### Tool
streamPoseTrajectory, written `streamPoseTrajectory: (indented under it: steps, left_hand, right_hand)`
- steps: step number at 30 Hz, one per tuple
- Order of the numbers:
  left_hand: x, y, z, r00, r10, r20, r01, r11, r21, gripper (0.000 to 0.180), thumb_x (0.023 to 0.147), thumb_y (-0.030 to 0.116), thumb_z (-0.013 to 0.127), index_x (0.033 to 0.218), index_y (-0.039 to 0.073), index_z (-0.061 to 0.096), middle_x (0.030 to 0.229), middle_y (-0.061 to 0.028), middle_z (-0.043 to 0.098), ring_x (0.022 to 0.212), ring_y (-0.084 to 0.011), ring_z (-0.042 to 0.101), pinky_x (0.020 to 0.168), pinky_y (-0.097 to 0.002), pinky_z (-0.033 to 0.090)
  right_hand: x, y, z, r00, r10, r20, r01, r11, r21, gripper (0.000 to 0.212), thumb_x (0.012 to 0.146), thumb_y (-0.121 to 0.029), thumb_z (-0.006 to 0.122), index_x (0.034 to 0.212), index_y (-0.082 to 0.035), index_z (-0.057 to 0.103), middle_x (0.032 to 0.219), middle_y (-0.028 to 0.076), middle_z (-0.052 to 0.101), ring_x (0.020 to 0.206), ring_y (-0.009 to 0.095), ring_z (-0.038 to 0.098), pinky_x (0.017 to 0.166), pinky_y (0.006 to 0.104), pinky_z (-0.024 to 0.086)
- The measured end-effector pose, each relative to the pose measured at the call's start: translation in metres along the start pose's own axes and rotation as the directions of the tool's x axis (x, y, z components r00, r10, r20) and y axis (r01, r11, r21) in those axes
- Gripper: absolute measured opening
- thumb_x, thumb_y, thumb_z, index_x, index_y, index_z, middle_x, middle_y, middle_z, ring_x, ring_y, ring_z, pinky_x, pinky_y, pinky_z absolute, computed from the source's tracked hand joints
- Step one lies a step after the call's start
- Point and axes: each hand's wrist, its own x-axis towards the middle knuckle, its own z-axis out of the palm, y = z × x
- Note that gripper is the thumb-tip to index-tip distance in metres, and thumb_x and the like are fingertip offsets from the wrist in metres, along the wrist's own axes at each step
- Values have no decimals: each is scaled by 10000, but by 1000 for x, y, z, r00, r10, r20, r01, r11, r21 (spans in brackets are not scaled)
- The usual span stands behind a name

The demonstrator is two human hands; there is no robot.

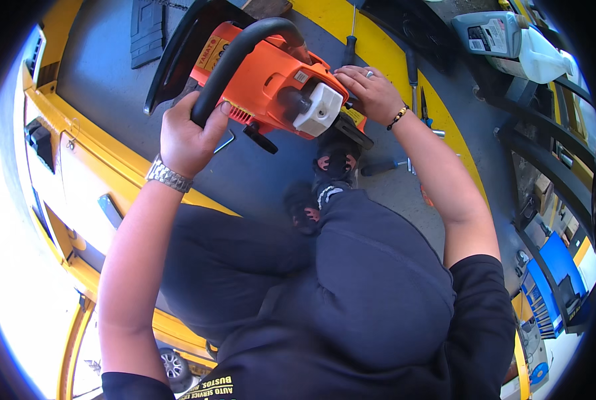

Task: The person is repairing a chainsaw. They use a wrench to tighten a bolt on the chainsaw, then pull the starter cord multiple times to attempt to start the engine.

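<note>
An orange chainsaw is held up in front of me above the floor, its body tilted. My left hand is closed round the lower end of its black front handle, thumb against the orange housing. On the opposite side, my right hand grips the rear end of the saw, its fingers over the edge of the housing; what lies under the palm is hidden. A white plastic part with a dark round piece shows between my hands. The black front guard points to the upper left.
Screwdrivers and other hand tools lie on the grey and yellow floor. An L-shaped hex key lies near my left wrist. Plastic jugs stand at the upper right, beside a black metal frame. A yellow frame runs along the left.
</note>
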Motion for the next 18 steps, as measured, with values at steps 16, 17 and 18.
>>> streamPoseTrajectory:
  steps: [16, 17, 18]
  left_hand:
    - [-2, -13, -3, 1000, 16, 9, -16, 1000, -11, 306, 969, 307, 711, 972, 4, 664, 672, -19, 580, 587, -111, 527, 566, -298, 422]
    - [-3, -11, -1, 1000, 20, -6, -20, 999, -32, 326, 976, 337, 696, 936, 18, 644, 655, -8, 554, 569, -102, 508, 544, -286, 398]
    - [-3, -10, 1, 1000, 22, -22, -23, 998, -54, 350, 983, 368, 680, 900, 32, 623, 639, 3, 528, 550, -92, 488, 523, -273, 373]
  right_hand:
    - [3, 0, -8, 998, 2, 64, -6, 998, 63, 625, 909, -382, 781, 1444, -175, 531, 1470, 12, 569, 1305, 201, 594, 1059, 383, 496]
    - [4, -3, -8, 994, 32, 100, -42, 994, 100, 636, 925, -389, 770, 1470, -187, 512, 1481, 16, 559, 1298, 201, 597, 1062, 381, 493]
    - [4, -3, -3, 995, 30, 100, -38, 996, 75, 627, 928, -384, 768, 1467, -188, 516, 1480, 13, 560, 1299, 198, 596, 1064, 379, 492]
